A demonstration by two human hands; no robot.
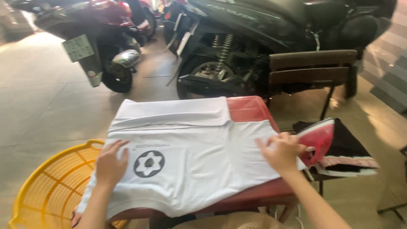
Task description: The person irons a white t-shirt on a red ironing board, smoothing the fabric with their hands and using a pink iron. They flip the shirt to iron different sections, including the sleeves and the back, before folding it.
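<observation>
A white T-shirt [186,144] with a dark round star emblem lies spread over a small red table [248,108]; its far edge is folded over. My left hand [111,163] rests flat on the shirt's left part, just beside the emblem, fingers apart. My right hand [282,150] presses on the shirt's right edge with fingers curled onto the cloth, near the table's right side.
A yellow plastic basket [48,186] sits on the floor at the lower left. Red, black and white folded clothes [335,146] lie on a seat to the right. A wooden chair [313,68] and parked motor scooters [237,46] stand behind the table on a tiled floor.
</observation>
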